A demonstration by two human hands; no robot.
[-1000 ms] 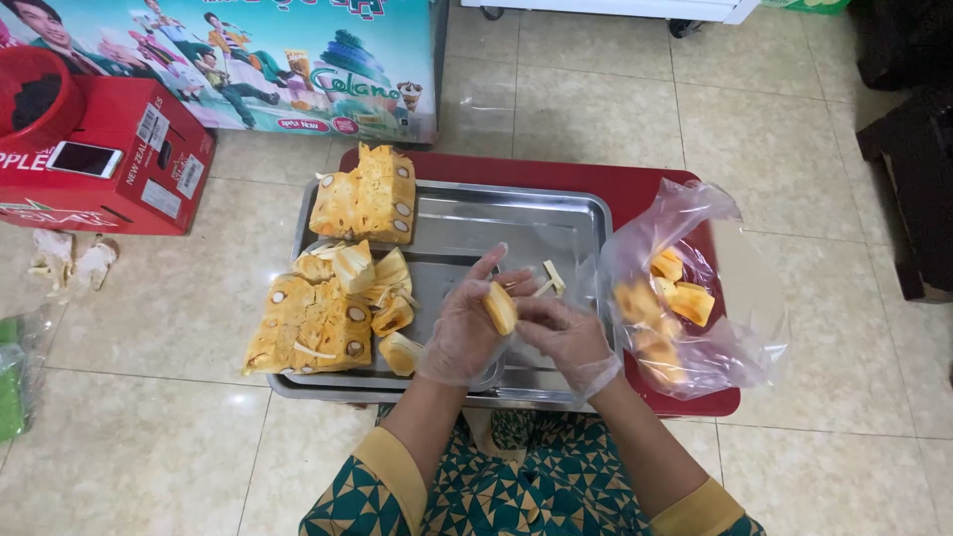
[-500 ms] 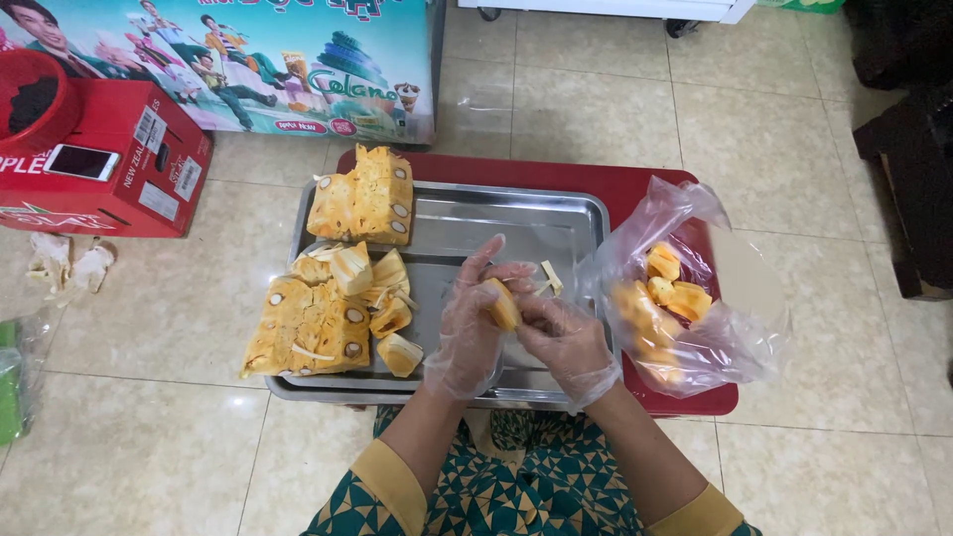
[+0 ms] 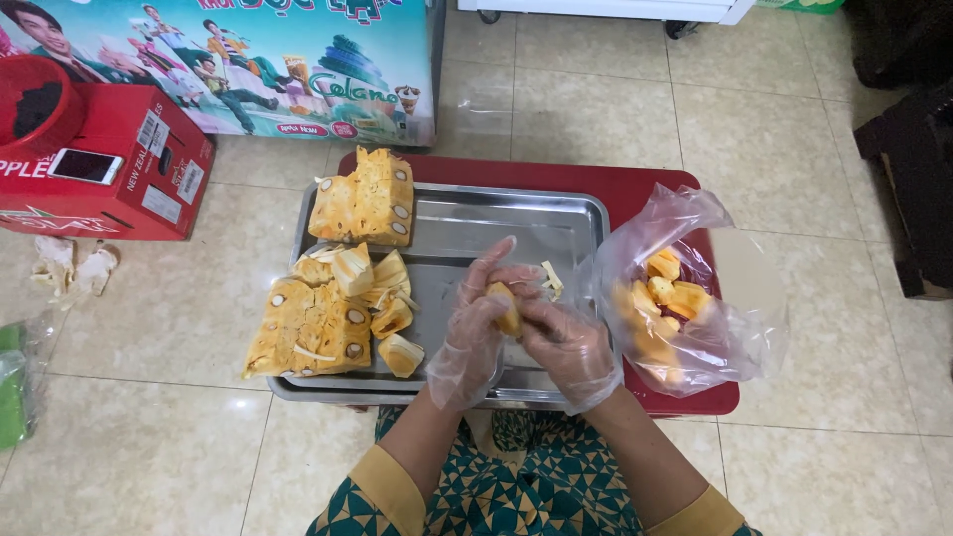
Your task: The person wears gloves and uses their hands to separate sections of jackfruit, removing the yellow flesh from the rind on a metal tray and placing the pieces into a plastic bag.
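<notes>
Both my hands wear thin clear plastic gloves and meet over a steel tray [image 3: 467,213]. My left hand [image 3: 475,328] and my right hand [image 3: 566,342] together grip one yellow jackfruit pod [image 3: 504,308] between their fingertips. Several cut jackfruit chunks [image 3: 316,328] lie on the tray's left side, with another big chunk [image 3: 365,199] at its far left corner. A few pale fibre strips [image 3: 549,278] lie on the tray by my fingers. A clear plastic bag [image 3: 685,298] holding peeled yellow pods sits just right of my right hand.
The tray and bag rest on a low red table [image 3: 635,184] on a tiled floor. A red cardboard box [image 3: 109,179] with a phone [image 3: 84,166] on it stands at the left. A colourful printed panel [image 3: 248,60] is behind; dark furniture [image 3: 908,149] is at the right.
My hands have stayed over the tray's middle, shifting slightly as the fingers work on the pod. The bag and the chunks have not moved.
</notes>
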